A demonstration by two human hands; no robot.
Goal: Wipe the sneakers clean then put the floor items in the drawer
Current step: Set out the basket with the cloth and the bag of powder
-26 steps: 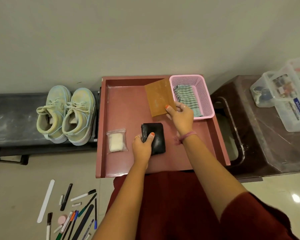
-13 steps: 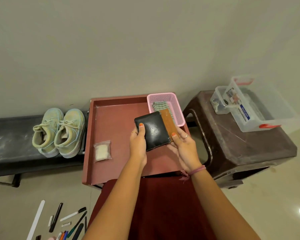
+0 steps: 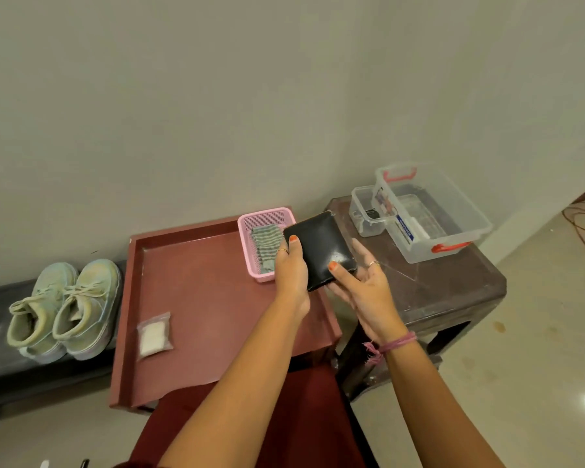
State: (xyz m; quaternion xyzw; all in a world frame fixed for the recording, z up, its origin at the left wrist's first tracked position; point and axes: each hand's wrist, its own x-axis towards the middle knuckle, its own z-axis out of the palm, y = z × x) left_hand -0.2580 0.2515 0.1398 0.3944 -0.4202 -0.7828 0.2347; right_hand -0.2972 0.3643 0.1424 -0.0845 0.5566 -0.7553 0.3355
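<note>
Both hands hold the wallet (image 3: 320,248) over the drawer's (image 3: 196,288) right edge: left hand (image 3: 291,268) pinches its left side, right hand (image 3: 362,285) cradles it underneath, thumb on top.

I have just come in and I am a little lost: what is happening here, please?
A person holds a black wallet in both hands, left hand and right hand, above the red drawer. In the drawer are a pink basket with a cloth and a small clear bag. The sneakers stand on the bench beside it.
</note>
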